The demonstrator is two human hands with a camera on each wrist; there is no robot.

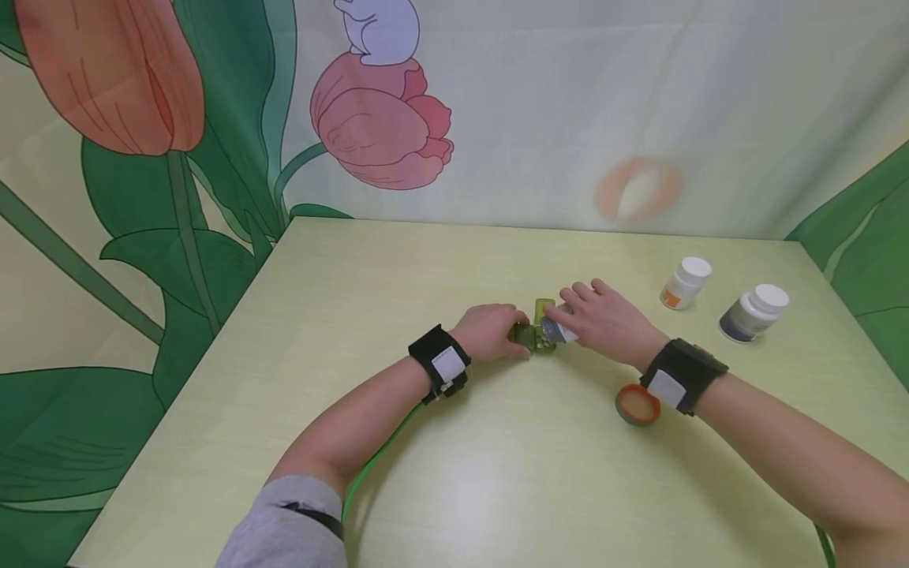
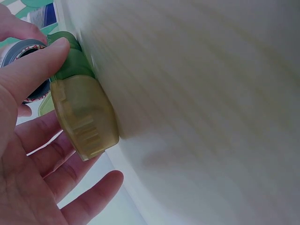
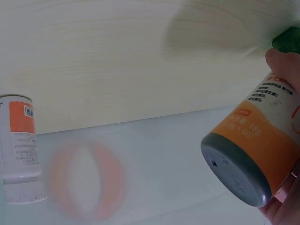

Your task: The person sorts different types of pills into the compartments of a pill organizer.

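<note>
A small green pill box (image 1: 524, 337) rests on the table, with a flipped-up lid (image 1: 544, 306) and small pieces inside its uncovered part. My left hand (image 1: 490, 331) grips the box from the left, thumb on the near side and fingers on the far side. In the left wrist view the box's near end has a yellowish see-through lid (image 2: 86, 115). My right hand (image 1: 604, 319) holds a supplement bottle (image 3: 255, 140) with an orange and white label and dark base. The bottle is tilted, its uncapped mouth right at the box's uncovered compartment.
A round orange-rimmed cap (image 1: 637, 405) lies on the table near the right wrist. Two white-capped bottles stand at the back right, a small one with an orange label (image 1: 686, 282) and a larger one (image 1: 754, 312). A printed curtain (image 1: 533, 118) hangs behind the table.
</note>
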